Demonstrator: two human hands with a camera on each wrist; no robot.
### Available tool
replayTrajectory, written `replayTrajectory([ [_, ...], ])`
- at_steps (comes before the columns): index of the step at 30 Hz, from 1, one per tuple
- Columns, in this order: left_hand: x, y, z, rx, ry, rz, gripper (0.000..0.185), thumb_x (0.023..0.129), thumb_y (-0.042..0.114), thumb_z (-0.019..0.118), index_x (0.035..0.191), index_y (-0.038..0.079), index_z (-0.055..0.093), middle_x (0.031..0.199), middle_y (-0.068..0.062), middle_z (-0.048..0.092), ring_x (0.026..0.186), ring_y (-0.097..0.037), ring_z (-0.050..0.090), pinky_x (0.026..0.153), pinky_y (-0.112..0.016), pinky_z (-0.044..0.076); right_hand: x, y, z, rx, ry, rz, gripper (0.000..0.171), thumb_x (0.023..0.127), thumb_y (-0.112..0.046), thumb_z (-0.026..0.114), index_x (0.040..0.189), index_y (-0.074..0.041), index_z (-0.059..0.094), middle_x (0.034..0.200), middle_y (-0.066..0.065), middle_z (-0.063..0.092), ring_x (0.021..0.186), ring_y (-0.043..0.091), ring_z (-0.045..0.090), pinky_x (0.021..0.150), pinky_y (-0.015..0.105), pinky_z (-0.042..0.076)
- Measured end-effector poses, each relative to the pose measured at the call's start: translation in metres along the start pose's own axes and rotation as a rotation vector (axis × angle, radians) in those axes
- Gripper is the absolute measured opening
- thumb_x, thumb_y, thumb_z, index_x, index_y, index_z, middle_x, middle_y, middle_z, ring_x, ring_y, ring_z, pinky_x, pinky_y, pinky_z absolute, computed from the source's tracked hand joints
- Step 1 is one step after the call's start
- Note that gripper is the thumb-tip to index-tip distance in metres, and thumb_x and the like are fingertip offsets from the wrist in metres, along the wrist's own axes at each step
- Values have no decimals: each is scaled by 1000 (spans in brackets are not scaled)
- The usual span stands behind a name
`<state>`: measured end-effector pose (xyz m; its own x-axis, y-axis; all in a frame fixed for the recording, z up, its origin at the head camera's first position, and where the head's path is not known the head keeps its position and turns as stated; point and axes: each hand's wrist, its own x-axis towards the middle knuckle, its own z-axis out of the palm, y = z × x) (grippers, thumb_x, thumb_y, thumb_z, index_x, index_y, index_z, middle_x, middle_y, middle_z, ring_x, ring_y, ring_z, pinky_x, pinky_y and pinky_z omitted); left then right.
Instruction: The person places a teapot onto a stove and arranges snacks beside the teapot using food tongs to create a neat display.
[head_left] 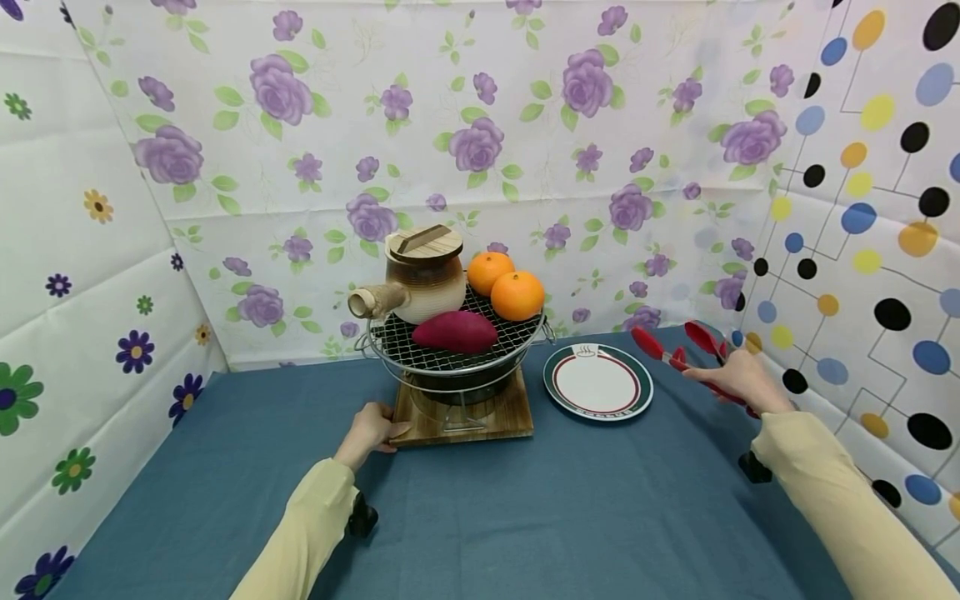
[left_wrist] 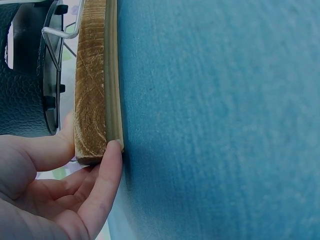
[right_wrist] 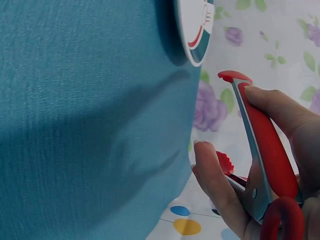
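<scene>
Red tongs [head_left: 678,360] gripped, fingers [right_wrist: 215,185] curled

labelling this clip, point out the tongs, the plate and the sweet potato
tongs [head_left: 678,360]: head view, on the red arms ahead of the right hand
plate [head_left: 597,381]: head view, on its white centre
sweet potato [head_left: 454,331]: head view, on its purple middle

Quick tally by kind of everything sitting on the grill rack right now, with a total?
Oranges: 2
Purple sweet potato: 1
Clay pot with wooden lid: 1
Total: 4 things on the grill rack
</scene>
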<state>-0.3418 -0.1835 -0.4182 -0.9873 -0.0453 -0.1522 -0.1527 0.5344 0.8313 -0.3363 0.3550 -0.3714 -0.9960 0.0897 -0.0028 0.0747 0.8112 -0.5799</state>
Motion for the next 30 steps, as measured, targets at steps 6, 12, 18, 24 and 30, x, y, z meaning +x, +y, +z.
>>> replayTrajectory([
  [6, 1, -1, 0, -7, -13, -10, 46, 84, 4, 65, 118, -20, 44, 108, -36, 45, 64, -27, 61, 55, -33, 55, 4, 3, 5, 9, -5, 20, 56, 74, -53, 68, 52, -8, 42, 48, 12, 52, 46, 27, 56, 38, 26, 31],
  [12, 2, -3, 0, -18, -11, -15, 45, 83, 3, 66, 117, -19, 45, 104, -33, 46, 64, -27, 60, 54, -33, 55, 5, 7, 8, 3, -20, 40, 57, 73, -57, 66, 54, -8, 45, 48, 9, 50, 45, 25, 54, 41, 28, 34],
  [18, 3, -2, 0, -29, -17, -20, 45, 83, 4, 65, 117, -18, 46, 106, -33, 45, 70, -30, 59, 55, -33, 55, 9, 15, 12, -17, -3, 37, 55, 76, -52, 66, 52, -9, 43, 45, 2, 40, 38, 16, 42, 40, 27, 30],
  [24, 3, 0, 0, -30, -10, -31, 38, 83, 3, 66, 111, -17, 50, 99, -29, 47, 72, -29, 58, 55, -33, 55, 12, 19, 16, -8, -27, 81, 54, 75, -53, 66, 57, -5, 47, 48, 5, 45, 43, 21, 50, 44, 27, 36],
  [30, 2, -1, 0, -33, -6, -19, 36, 83, 3, 66, 109, -17, 51, 89, -24, 49, 69, -29, 59, 55, -33, 55, 14, 19, 18, -11, -30, 81, 54, 76, -53, 65, 58, -5, 47, 49, 5, 43, 44, 20, 48, 45, 28, 35],
])
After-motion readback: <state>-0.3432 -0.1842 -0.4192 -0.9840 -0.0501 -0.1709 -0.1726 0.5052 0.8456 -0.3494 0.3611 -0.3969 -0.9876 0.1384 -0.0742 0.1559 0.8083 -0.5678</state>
